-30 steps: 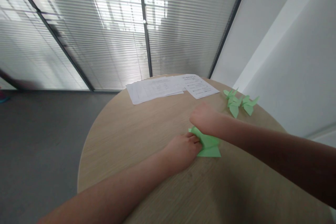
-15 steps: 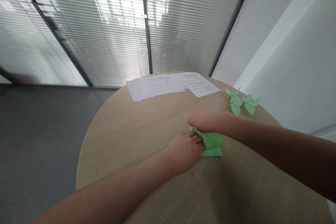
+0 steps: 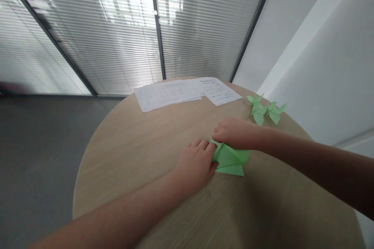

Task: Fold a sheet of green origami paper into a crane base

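A partly folded sheet of green paper [image 3: 229,158] lies on the round wooden table [image 3: 140,136] between my hands. My left hand [image 3: 198,159] grips its left edge, with the thumb at the lower side and the fingers along the upper left. My right hand [image 3: 229,131] is closed at the paper's upper edge, its fingertips curled down and partly hidden. Creases and a raised flap show across the sheet's middle, and a flatter layer sticks out towards me.
Several folded green paper figures [image 3: 259,109] sit near the table's right back edge. Printed white sheets [image 3: 169,94] lie overlapping at the far edge. Behind the table stands a glass partition with blinds [image 3: 195,42]; a white wall [image 3: 330,62] rises on the right.
My left hand has shifted slightly left and its fingers have straightened along the paper's edge. More of the green paper's folded face now shows. My right hand has moved a little right.
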The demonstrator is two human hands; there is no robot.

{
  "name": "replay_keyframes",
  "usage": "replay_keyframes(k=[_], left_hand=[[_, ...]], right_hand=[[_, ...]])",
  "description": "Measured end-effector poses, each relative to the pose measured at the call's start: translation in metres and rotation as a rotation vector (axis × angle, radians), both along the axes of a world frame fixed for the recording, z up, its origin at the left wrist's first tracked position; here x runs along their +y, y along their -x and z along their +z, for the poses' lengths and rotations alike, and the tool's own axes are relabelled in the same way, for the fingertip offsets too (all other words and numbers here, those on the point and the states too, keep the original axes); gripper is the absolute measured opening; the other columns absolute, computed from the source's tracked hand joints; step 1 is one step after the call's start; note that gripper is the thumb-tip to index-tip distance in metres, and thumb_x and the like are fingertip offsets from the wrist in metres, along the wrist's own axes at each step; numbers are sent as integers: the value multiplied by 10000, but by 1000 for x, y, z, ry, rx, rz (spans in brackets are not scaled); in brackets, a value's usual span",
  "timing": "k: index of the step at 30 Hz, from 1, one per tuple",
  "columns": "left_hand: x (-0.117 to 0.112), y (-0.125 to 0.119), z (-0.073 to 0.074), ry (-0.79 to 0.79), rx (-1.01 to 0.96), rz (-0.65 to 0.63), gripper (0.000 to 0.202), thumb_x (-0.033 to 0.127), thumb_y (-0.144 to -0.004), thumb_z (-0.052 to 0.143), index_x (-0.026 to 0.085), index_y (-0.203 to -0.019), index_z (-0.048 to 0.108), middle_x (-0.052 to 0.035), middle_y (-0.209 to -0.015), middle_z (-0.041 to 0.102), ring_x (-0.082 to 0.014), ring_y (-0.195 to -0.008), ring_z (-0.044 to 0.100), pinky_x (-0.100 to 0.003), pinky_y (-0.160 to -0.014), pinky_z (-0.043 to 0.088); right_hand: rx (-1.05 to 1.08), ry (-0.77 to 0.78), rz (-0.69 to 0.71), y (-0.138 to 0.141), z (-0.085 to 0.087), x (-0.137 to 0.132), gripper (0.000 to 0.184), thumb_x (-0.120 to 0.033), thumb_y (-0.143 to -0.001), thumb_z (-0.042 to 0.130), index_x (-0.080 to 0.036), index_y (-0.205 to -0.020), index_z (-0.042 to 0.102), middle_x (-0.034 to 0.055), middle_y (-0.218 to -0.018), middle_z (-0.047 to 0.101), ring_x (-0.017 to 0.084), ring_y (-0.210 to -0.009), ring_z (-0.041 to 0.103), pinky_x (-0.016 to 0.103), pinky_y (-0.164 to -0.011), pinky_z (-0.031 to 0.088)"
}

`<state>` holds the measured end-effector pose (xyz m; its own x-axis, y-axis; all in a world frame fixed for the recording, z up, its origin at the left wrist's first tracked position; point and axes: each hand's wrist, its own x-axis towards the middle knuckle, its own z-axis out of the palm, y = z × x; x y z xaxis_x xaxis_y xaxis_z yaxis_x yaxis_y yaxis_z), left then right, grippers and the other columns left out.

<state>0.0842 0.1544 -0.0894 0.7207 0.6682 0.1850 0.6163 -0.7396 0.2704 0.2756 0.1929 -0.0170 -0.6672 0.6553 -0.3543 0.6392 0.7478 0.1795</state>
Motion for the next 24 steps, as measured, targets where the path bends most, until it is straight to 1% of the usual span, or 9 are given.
replay_keyframes(k=[5,9,13,15,16,18,20,22,24], left_hand=[[1,0,-1,15,-26,-86,234,256,-941,634,210,-1163,692,-70,-1090,693,-276,-1019,602,-444,-891,538],[4,-1,-4,-8,-2,-177,219,236,-984,579,230,-1138,735,-64,-1087,711,-261,-1034,609,-418,-915,536],[7,-1,-6,-35,8,-237,217,211,-987,572,214,-1129,736,-64,-1230,707,-260,-1122,604,-421,-980,531],[7,0,-5,-48,-6,-283,222,192,-983,565,191,-1135,727,-58,-1326,679,-266,-1195,584,-422,-1034,513],[8,1,-4,-51,-10,-308,227,185,-980,562,180,-1142,721,-56,-1350,669,-270,-1219,576,-424,-1051,507],[8,1,-3,-45,-9,-349,239,181,-976,559,163,-1163,706,-59,-1339,678,-271,-1226,579,-426,-1058,506],[8,1,-1,-34,-4,-365,243,192,-980,552,154,-1173,694,-71,-1280,702,-266,-1195,598,-427,-1032,519],[8,1,2,-31,0,-366,234,207,-990,539,147,-1157,691,-90,-1212,716,-261,-1158,615,-422,-996,533],[7,0,4,-35,13,-367,225,214,-996,525,142,-1126,694,-105,-1149,717,-256,-1100,628,-413,-957,541]], right_hand=[[48,-65,103,-19,-9,-10,128,-73,-908,590,-168,-907,677,64,-868,709,232,-826,637,325,-690,406],[84,-58,84,-29,-11,-18,142,-77,-909,579,-175,-856,667,58,-850,701,221,-794,604,330,-692,398],[139,-31,22,-35,4,-31,109,-125,-890,610,-184,-844,690,64,-875,713,237,-857,624,363,-777,432],[263,-72,-20,-39,14,-45,116,-219,-923,605,-205,-949,717,83,-968,725,265,-967,634,412,-889,440],[349,-127,-78,-43,18,-54,169,-266,-956,569,-221,-1015,721,96,-1045,725,274,-1024,631,428,-939,437],[498,-274,-299,-53,17,-78,248,-340,-1001,493,-253,-1095,705,108,-1137,720,291,-1083,629,449,-986,437],[614,-398,-554,-67,5,-105,255,-384,-997,459,-256,-1011,680,122,-1041,729,296,-988,659,452,-930,481],[684,-382,-788,-81,-17,-131,200,-383,-955,496,-259,-1025,637,106,-899,720,266,-779,673,409,-733,529],[717,-231,-942,-89,-41,-150,187,-393,-919,529,-263,-1033,601,77,-810,703,238,-632,645,373,-586,503]])
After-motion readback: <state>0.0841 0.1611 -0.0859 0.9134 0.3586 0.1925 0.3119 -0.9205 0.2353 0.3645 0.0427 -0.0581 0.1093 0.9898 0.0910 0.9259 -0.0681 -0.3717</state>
